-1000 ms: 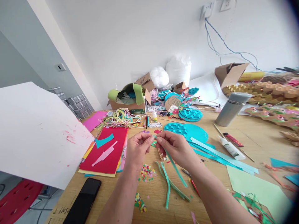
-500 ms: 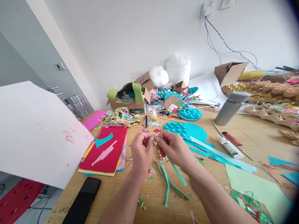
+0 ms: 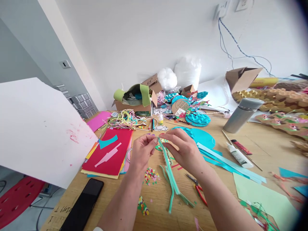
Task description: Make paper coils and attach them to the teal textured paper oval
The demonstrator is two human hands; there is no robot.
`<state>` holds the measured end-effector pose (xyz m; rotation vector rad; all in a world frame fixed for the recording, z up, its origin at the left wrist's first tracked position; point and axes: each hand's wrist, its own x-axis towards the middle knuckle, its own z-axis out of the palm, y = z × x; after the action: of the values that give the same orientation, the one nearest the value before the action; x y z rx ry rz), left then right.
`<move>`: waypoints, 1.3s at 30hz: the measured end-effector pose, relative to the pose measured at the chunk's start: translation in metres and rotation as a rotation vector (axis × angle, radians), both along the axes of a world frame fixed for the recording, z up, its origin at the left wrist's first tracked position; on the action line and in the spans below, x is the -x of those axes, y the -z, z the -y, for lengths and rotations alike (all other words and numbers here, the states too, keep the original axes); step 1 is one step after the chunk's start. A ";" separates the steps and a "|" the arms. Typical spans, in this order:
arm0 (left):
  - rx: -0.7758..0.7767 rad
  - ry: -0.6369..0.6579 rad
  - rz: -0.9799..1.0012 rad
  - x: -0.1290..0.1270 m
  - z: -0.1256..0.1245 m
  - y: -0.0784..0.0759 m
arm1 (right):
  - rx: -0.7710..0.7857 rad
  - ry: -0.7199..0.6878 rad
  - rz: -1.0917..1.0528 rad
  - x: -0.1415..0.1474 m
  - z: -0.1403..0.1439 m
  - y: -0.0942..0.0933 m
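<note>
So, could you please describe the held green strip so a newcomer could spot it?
At the wooden table, find the left hand, near the picture's centre. From its grip, the green strip slants down toward the viewer. Unlike similar strips on the table, its upper end is raised.

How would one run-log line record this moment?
Left grip: pinching green strip, upper end; right grip: open beside it, contact unclear; phone: on table

I can pass between phone (image 3: 83, 205) and my left forearm (image 3: 126, 199); inward, green fuzzy stems (image 3: 172, 189) and pliers (image 3: 197, 184) (beside my right forearm (image 3: 222, 194)) obstruct.
</note>
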<state>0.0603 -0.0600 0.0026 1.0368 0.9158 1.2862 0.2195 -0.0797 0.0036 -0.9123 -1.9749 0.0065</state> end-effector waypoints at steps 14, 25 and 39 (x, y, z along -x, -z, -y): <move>-0.347 -0.066 -0.487 -0.010 0.002 0.019 | 0.023 0.024 -0.007 -0.005 -0.012 0.006; -0.380 -0.042 -0.566 -0.017 -0.001 0.027 | 0.582 0.044 -0.277 -0.009 -0.017 0.009; -0.484 -0.010 -0.509 -0.014 0.016 0.014 | 0.980 -0.196 -0.620 -0.014 -0.013 -0.003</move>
<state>0.0745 -0.0756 -0.0116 1.7977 1.0041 1.3068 0.2334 -0.0667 0.0070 -1.1092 -1.4005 1.2996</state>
